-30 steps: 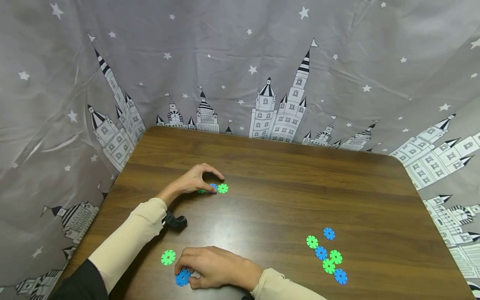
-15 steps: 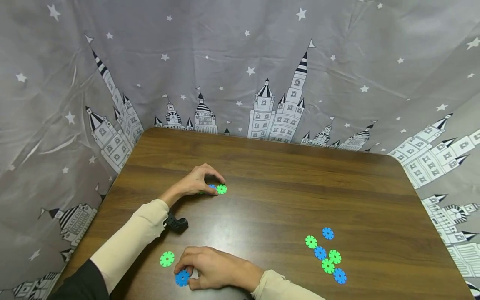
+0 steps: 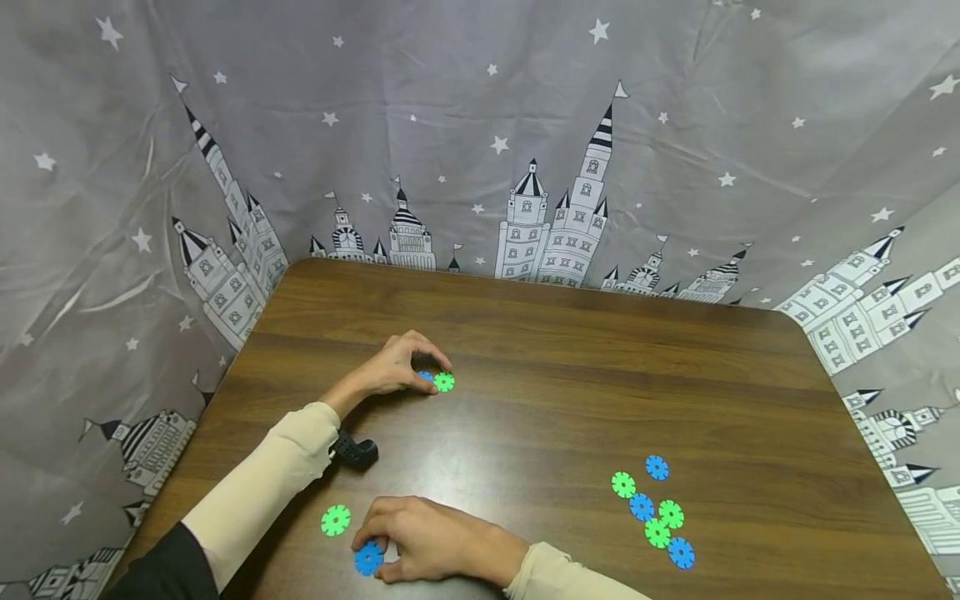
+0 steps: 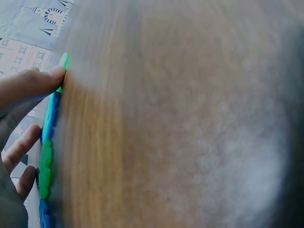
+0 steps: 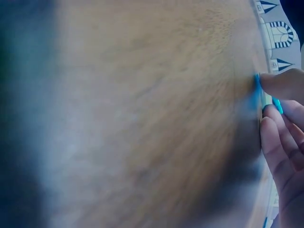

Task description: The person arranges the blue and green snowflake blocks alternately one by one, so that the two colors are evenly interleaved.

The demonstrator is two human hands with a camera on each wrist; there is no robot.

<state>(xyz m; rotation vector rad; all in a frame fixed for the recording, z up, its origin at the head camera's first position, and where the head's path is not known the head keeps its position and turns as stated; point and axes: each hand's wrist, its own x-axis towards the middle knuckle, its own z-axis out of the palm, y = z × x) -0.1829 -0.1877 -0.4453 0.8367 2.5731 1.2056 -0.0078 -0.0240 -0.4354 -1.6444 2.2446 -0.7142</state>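
Observation:
In the head view, a row of thin notched plastic discs lies at the left back of the table, partly hidden beneath my left hand (image 3: 388, 367). Thumb and index finger of that hand pinch the edges of the green notched disc (image 3: 444, 382) at the row's right end. A blue disc (image 4: 51, 116) and a further green disc (image 4: 46, 168) follow it in the left wrist view. Near the front edge, my right hand (image 3: 431, 537) holds a blue notched disc (image 3: 368, 558) flat on the table between thumb and fingers. A loose green disc (image 3: 335, 520) lies just left of it.
Several green and blue discs lie at the right front, among them a lone blue disc (image 3: 657, 467) and a green disc (image 3: 623, 484). A grey curtain (image 3: 450, 125) with castles and stars hangs behind the wooden table (image 3: 562, 375). A black wrist camera (image 3: 356, 451) sits under the left wrist.
My left index finger and thumb have closed in on the end green disc. The right hand stays about where it was on the blue disc. The head view has shifted slightly.

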